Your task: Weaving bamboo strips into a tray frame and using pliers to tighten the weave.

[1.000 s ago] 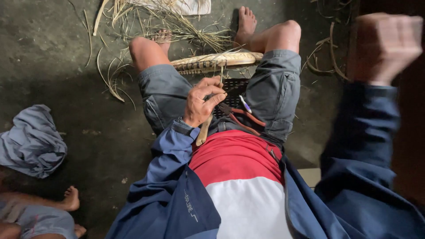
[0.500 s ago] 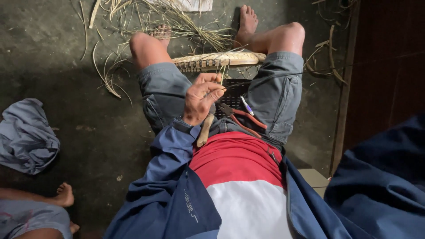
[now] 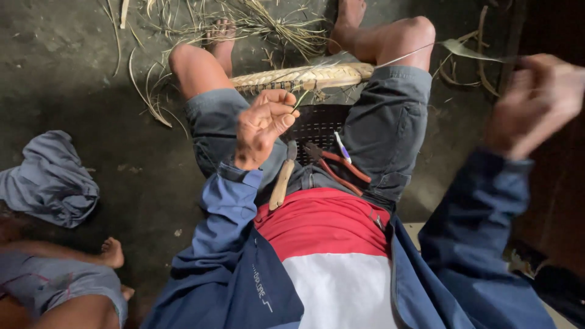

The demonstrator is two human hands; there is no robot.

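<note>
On the lap lie a wooden-handled knife and red pliers, just beside each other. Above them the left hand is clenched, its grip pinching a thin strip against the dark weave held between the thighs. The right hand, blurred and raised out to the side, has its grip closed on a long strip stretched taut from the basket rim. Beyond the knees, loose straw is scattered on the floor. A grey cloth lies at left.
</note>
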